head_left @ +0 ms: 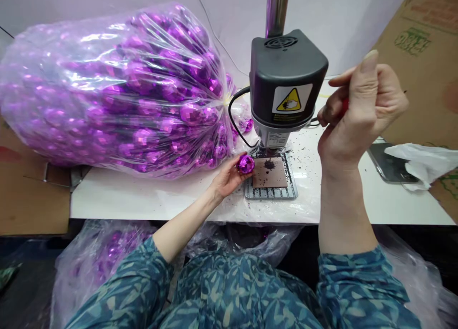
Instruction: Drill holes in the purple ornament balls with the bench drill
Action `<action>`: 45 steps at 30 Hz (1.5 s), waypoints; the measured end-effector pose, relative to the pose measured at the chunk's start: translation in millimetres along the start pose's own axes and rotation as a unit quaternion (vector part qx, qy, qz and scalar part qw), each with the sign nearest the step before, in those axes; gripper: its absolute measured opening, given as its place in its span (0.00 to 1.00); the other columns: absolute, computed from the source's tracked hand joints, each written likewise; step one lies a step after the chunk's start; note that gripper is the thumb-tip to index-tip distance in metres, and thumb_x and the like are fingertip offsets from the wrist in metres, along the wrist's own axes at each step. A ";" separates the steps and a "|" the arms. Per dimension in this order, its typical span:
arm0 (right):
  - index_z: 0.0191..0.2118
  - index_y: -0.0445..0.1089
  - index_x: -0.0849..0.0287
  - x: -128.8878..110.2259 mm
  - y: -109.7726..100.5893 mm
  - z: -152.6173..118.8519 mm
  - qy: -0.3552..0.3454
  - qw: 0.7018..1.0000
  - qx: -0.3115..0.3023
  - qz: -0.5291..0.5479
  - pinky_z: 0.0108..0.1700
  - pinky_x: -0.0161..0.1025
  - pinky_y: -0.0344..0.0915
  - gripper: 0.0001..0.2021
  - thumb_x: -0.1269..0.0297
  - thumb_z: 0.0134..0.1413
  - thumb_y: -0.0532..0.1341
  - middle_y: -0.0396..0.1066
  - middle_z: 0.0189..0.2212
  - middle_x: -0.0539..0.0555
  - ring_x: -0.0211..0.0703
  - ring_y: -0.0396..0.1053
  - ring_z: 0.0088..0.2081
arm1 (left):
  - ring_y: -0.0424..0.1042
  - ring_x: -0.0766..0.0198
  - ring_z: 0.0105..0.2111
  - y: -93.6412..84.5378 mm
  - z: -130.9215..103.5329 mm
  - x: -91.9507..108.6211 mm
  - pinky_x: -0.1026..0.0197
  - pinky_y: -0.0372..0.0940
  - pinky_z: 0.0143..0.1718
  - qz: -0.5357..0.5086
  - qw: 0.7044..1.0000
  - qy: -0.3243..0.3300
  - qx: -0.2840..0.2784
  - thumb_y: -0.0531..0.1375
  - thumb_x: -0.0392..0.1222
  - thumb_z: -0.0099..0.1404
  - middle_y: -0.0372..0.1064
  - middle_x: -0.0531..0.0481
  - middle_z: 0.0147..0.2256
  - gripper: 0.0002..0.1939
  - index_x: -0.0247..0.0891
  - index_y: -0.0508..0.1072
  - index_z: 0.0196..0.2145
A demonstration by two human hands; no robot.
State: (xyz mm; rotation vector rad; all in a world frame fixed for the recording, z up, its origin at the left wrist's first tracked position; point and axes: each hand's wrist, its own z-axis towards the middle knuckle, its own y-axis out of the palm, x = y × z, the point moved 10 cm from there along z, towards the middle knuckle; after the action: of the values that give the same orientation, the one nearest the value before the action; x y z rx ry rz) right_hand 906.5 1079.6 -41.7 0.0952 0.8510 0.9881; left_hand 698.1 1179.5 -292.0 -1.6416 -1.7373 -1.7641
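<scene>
Purple ball (246, 164), mid-frame beside board (279, 178), pinched in fingers of left hand (227, 178), probably for steadiness near drill (286, 76). Right hand (365, 107), upper right, fingers curled round red grip (345, 105), apparently for leverage.

We see a glossy purple faceted ball (246, 164), a charcoal-grey boxy machine head (288, 73) with a black-edged yellow warning triangle (290, 100), and teal leaf-patterned fabric sleeves (361, 288).

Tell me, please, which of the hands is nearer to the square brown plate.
Left. The left hand, holding a purple ball, is just beside the left edge of the brown plate; the right hand is raised farther off, to the plate's right.
</scene>
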 end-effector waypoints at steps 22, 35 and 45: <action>0.23 0.66 0.63 -1.5 1.8 -1.4 0.003 1.000 -0.005 0.001 0.16 0.30 0.44 0.26 0.41 0.47 0.63 0.50 0.11 0.42 0.25 0.50 0.13 | 0.78 0.64 0.41 6.9 18.2 -2.5 0.59 0.71 0.49 0.065 0.997 0.038 0.013 0.71 0.37 0.61 0.79 0.47 0.43 0.15 0.35 0.76 0.46; 0.23 0.64 0.62 -3.0 2.7 -2.2 -0.004 1.000 -0.009 -0.023 0.16 0.30 0.44 0.29 0.35 0.46 0.60 0.49 0.12 0.41 0.24 0.50 0.13 | 0.78 0.55 0.46 7.5 35.9 -6.4 0.52 0.70 0.52 0.269 0.944 0.191 -0.005 0.77 0.54 0.50 0.79 0.44 0.43 0.31 0.38 0.73 0.46; 0.24 0.65 0.62 -3.0 3.5 -3.3 0.000 1.000 -0.015 -0.025 0.16 0.29 0.43 0.27 0.37 0.48 0.59 0.49 0.12 0.41 0.23 0.48 0.13 | 0.76 0.52 0.48 24.6 35.5 -11.4 0.49 0.69 0.53 0.332 0.919 0.207 -0.054 0.76 0.53 0.51 0.76 0.41 0.50 0.32 0.39 0.73 0.50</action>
State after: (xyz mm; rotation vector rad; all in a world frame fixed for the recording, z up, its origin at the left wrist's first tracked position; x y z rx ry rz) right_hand 901.1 1078.3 -40.7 0.0473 0.8336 0.9536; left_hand 740.4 1193.6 -296.0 -1.4950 -0.7784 -1.6986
